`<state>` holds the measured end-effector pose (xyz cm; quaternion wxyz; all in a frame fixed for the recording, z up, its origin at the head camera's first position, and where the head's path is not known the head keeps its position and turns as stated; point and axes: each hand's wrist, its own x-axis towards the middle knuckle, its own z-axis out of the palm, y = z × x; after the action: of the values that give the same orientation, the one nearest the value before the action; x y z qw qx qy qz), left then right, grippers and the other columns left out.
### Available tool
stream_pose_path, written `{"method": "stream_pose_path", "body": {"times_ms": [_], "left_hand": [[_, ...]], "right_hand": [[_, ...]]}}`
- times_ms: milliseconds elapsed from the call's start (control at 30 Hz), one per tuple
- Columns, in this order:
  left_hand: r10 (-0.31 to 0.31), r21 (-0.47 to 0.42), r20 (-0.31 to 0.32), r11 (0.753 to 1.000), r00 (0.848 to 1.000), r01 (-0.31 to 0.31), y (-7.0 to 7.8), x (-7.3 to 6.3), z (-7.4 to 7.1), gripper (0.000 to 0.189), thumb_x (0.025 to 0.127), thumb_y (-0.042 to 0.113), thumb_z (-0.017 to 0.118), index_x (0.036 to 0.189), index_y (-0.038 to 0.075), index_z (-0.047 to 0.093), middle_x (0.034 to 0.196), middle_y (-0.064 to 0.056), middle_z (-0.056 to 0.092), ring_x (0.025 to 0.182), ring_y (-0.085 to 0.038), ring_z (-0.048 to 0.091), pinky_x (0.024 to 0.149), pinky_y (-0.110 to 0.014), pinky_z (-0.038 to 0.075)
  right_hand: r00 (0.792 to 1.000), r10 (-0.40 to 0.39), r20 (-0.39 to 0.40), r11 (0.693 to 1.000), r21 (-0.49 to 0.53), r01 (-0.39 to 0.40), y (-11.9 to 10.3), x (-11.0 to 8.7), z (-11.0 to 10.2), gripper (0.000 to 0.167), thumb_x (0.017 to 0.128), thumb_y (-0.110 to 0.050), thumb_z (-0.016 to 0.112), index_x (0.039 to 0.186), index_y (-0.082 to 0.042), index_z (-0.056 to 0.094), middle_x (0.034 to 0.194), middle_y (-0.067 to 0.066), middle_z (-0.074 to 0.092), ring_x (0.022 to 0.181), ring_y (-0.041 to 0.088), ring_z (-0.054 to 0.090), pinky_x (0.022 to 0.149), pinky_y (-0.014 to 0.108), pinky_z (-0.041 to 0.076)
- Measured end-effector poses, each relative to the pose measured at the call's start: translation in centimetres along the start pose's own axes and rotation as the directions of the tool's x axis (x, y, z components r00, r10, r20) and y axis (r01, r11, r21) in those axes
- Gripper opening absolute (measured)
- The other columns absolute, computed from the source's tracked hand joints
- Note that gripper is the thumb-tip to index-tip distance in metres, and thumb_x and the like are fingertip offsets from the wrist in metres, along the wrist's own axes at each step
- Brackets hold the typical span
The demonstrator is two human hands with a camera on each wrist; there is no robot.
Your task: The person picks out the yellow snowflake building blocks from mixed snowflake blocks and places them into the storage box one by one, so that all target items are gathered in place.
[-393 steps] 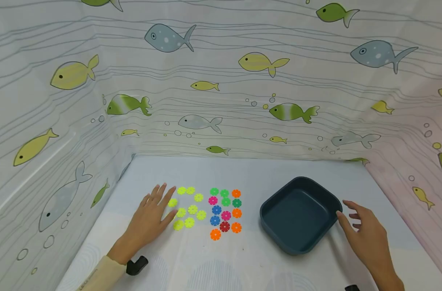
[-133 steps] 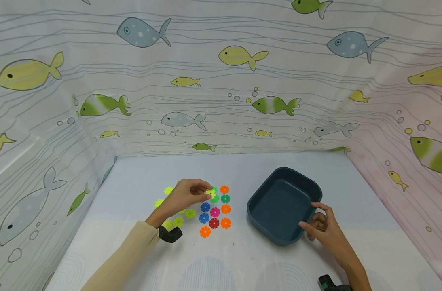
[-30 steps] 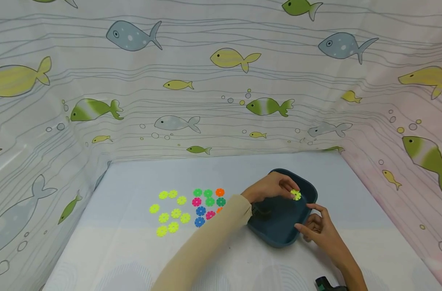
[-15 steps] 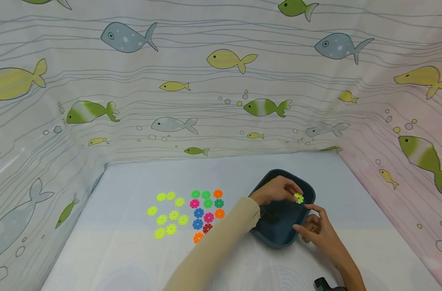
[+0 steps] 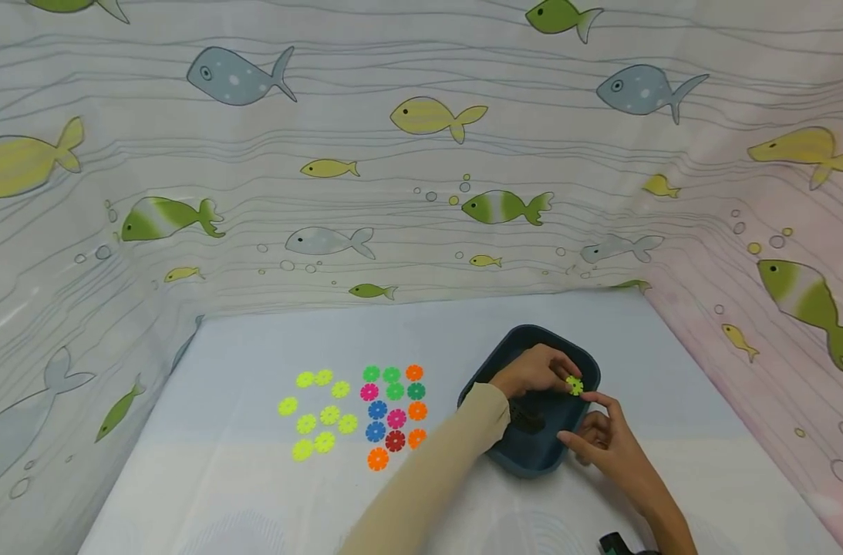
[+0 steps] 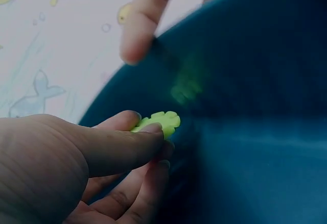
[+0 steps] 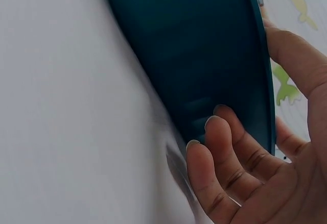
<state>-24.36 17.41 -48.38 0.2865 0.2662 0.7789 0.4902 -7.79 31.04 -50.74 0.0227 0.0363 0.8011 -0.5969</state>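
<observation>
Over the inside of a dark blue plastic basin [image 5: 541, 455], my left hand [image 5: 536, 368] pinches one yellow-green notched building disc [image 5: 574, 385] between thumb and fingertips. The disc is close to the basin's right wall; in the left wrist view the disc [image 6: 170, 122] pokes out past the thumb, with a blurred green reflection on the wall behind it. My right hand [image 5: 612, 439] grips the basin at its right side. In the right wrist view its curled fingers [image 7: 219, 137] lie against the outer wall, with the thumb up at the rim.
Several yellow-green discs [image 5: 329, 415] lie loosely grouped on the left of the white table [image 5: 254, 493]. Beside them sit rows of green, pink, blue, red and orange discs [image 5: 396, 418]; my left sleeve [image 5: 421, 486] passes close by. A fish-patterned curtain [image 5: 421, 231] surrounds the table.
My left hand went from the yellow-green discs to the basin, carrying one disc. Over the last second it moved lower and slightly right. My right hand came to grip the basin and stays there.
</observation>
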Motion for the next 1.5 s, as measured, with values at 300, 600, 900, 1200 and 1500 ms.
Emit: {"method": "stream_pose_path", "body": {"times_ms": [300, 600, 900, 1200, 1500], "left_hand": [[0.017, -0.031, -0.019, 0.999, 1.000, -0.018, -1.0, 0.1, 0.7, 0.022, 0.087, -0.007, 0.077, 0.107, 0.003, 0.077, 0.088, -0.001, 0.072, 0.076, -0.005, 0.064, 0.070, -0.020, 0.053], [0.053, 0.076, -0.064, 0.996, 0.997, -0.048, -1.1, 1.0, 1.1, 0.021, 0.085, -0.004, 0.081, 0.103, 0.006, 0.078, 0.085, 0.003, 0.071, 0.075, -0.003, 0.063, 0.068, -0.018, 0.052], [0.095, 0.187, -0.096, 0.979, 0.991, -0.075, -1.1, 1.1, 1.2, 0.025, 0.083, -0.001, 0.084, 0.106, 0.007, 0.077, 0.089, 0.004, 0.070, 0.077, -0.001, 0.060, 0.068, -0.016, 0.051], [0.127, 0.284, -0.102, 0.954, 0.987, -0.094, -1.0, 1.1, 1.1, 0.025, 0.085, 0.003, 0.083, 0.109, 0.008, 0.076, 0.091, 0.004, 0.068, 0.079, -0.002, 0.058, 0.070, -0.015, 0.049], [0.179, 0.349, -0.097, 0.927, 0.979, -0.134, -1.3, 1.5, 0.6, 0.026, 0.082, 0.008, 0.087, 0.105, 0.013, 0.076, 0.091, 0.007, 0.065, 0.081, -0.001, 0.056, 0.068, -0.014, 0.047]], "right_hand": [[0.999, 0.033, -0.011, 0.999, 0.010, -0.033, 0.1, 0.0, 0.2, 0.079, 0.094, -0.023, 0.078, 0.151, -0.018, 0.023, 0.101, 0.018, 0.060, 0.076, 0.028, 0.062, 0.067, 0.037, 0.055], [1.000, 0.021, -0.007, 1.000, 0.014, -0.021, 0.0, 0.2, 0.1, 0.079, 0.095, -0.022, 0.076, 0.152, -0.017, 0.021, 0.101, 0.019, 0.059, 0.073, 0.030, 0.061, 0.065, 0.038, 0.054], [1.000, 0.010, -0.005, 1.000, 0.019, -0.010, 0.0, 0.0, 0.2, 0.079, 0.095, -0.022, 0.076, 0.152, -0.017, 0.022, 0.102, 0.020, 0.059, 0.074, 0.031, 0.061, 0.066, 0.038, 0.055], [1.000, 0.005, -0.003, 1.000, 0.026, -0.004, 0.0, 0.0, 0.3, 0.080, 0.096, -0.021, 0.076, 0.153, -0.017, 0.021, 0.102, 0.020, 0.059, 0.075, 0.031, 0.062, 0.065, 0.038, 0.055], [1.000, -0.010, -0.003, 1.000, 0.008, 0.010, 0.0, 0.0, 0.3, 0.079, 0.097, -0.022, 0.075, 0.153, -0.016, 0.021, 0.103, 0.020, 0.059, 0.075, 0.030, 0.062, 0.067, 0.038, 0.055]]}}
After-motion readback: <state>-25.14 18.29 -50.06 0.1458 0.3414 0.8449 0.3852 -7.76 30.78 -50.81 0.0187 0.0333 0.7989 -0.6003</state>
